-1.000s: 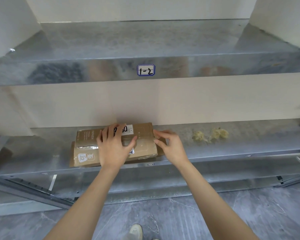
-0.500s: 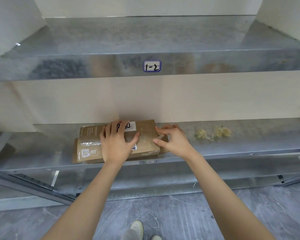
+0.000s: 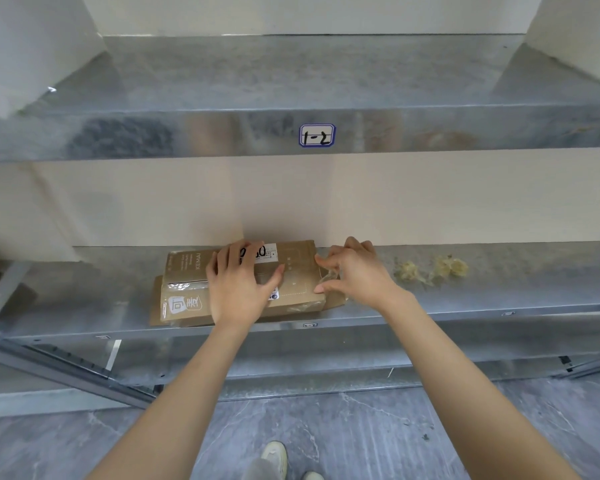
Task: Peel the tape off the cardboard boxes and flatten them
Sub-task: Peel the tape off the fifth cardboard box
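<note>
Pressing the cardboard box (image 3: 297,271) down under a flat, open left hand (image 3: 239,285) for bracing, pinching clear tape (image 3: 329,277) at its end with the right hand (image 3: 355,275).

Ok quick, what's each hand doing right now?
Left hand: open, pressing flat on the cardboard box.
Right hand: pinching clear tape at the box's right end.

The only view sits on the person's head: a wide-angle camera facing forward and tilted down at a metal rack. The upper shelf (image 3: 326,74) fills the top of the frame, the lower shelf (image 3: 499,292) crosses the middle, and the floor (image 3: 378,427) and a shoe (image 3: 274,455) lie at the bottom edge. It is near: the left hand (image 3: 238,289) and right hand (image 3: 355,275) reach mid-frame, and clear tape (image 3: 328,278) in the right fingers (image 3: 326,263) shows.
</note>
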### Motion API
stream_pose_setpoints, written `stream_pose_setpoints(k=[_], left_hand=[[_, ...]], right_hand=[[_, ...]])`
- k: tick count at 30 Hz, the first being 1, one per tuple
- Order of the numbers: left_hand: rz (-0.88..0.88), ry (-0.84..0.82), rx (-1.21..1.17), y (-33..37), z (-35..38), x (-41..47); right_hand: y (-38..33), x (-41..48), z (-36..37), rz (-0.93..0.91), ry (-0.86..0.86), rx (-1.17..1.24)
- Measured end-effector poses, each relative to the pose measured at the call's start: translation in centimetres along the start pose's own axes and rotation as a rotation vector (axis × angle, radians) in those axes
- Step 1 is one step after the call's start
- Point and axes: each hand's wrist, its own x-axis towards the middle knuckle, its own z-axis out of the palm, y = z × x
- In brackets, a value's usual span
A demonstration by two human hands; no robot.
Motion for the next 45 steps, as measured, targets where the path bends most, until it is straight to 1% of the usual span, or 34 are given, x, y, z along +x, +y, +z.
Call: stream_pose_setpoints(k=[2,6,8,13,19,23,28,30,32,37,41,45], left_hand=[[0.005,0.001,0.001,0.0,-0.1,-0.1],[-0.001,0.003,-0.006,0.0,-0.1,0.1],[-0.006,-0.01,-0.015,0.0,0.0,0.2],[-0.003,-0.017,-0.011,-0.1,0.1,0.3],[-0.012,-0.021,-0.005,0.0,0.1,0.5],[-0.014,-0.021,0.004,0.0,0.2,0.5],[-0.015,-0.042,0.002,0.0,0.1,0.6],[-0.018,-0.045,0.004,0.0,0.1,0.6],[-0.021,-0.048,0.006,0.0,0.2,0.7],[-0.026,-0.051,-0.009,0.0,0.3,0.9],[-0.025,-0.046,-0.011,0.0,0.3,0.8],[-0.023,-0.042,-0.01,0.0,0.2,0.7]], right_hand=[[0.1,-0.2,0.0,0.01,0.066,0.016],[0.5,-1.9,1.4,0.012,0.295,0.17],[0.6,-2.8,2.3,0.016,0.345,0.26],[0.7,-3.5,3.9,0.11,0.333,0.521],[0.0,-4.6,5.5,0.128,0.311,0.725],[-0.9,-5.4,6.2,0.208,0.292,0.975],[-1.1,-5.9,7.0,0.271,0.197,1.216],[-1.1,-5.5,6.8,0.25,0.176,1.191],[-1.0,-5.1,6.5,0.219,0.191,1.09],[-0.8,-4.6,6.6,0.111,0.2,0.74],[-0.2,-4.2,6.5,0.104,0.263,0.655],[-0.3,-4.1,6.0,0.187,0.372,0.647]])
